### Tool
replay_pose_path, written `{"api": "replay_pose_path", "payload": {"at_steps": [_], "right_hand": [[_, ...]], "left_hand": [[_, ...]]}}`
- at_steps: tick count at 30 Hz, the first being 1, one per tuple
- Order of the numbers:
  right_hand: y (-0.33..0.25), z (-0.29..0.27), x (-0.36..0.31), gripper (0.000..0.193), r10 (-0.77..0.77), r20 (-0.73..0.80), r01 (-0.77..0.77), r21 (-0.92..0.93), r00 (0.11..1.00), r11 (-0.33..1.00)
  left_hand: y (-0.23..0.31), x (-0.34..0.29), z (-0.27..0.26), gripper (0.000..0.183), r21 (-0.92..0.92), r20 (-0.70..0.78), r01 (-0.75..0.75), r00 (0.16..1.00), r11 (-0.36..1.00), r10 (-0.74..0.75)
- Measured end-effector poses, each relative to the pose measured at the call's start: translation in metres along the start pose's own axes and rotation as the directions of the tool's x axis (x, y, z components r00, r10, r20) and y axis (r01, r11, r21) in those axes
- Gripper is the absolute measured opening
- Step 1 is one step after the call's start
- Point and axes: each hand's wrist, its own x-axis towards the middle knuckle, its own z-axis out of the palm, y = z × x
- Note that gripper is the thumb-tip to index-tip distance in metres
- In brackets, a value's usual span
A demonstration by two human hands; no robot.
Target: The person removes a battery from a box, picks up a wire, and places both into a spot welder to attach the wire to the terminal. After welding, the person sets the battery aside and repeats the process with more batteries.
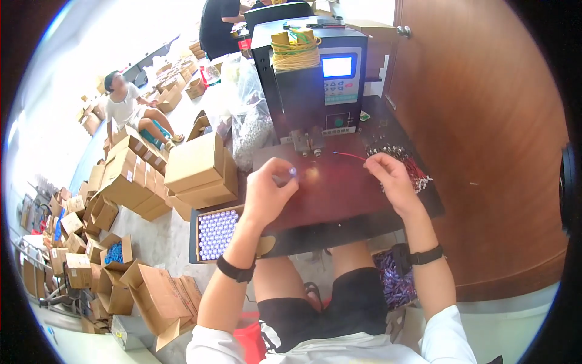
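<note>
Between thumb and fingers of my left hand (pixel 270 189) is a small cylindrical battery cell (pixel 293 172), one pale purple end showing. My right hand (pixel 391 177) pinches a thin red wire (pixel 349 155), whose free end points left toward the welding machine. The black spot-welding machine (pixel 300 100) stands just beyond both hands, its two electrodes (pixel 311 153) low at the front. Beside my right hand lies a heap of red wires with metal tabs (pixel 418 175). A carton of upright battery cells (pixel 218 235) sits by my left forearm.
A dark red work board (pixel 339 206) covers the table. A wooden door (pixel 485 151) stands close on the right. Cardboard boxes (pixel 197 164) and plastic bags (pixel 250 130) crowd the left. A crate of purple cells (pixel 395 279) is by my right leg. Another person (pixel 130 106) sits farther left.
</note>
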Motion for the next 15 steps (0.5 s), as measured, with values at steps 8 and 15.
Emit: {"api": "replay_pose_path", "payload": {"at_steps": [8, 15], "right_hand": [[0.003, -0.001, 0.007, 0.022, -0.006, -0.009, 0.005, -0.138, 1.0, 0.99], [0.01, -0.002, 0.014, 0.023, -0.022, -0.002, 0.022, -0.119, 1.0, 0.993]], "left_hand": [[-0.005, 0.013, 0.012, 0.026, 0.017, -0.005, -0.003, 1.0, 1.0, 0.003], [0.004, 0.027, 0.032, 0.03, -0.027, 0.032, 0.042, 0.999, 0.999, -0.041]]}}
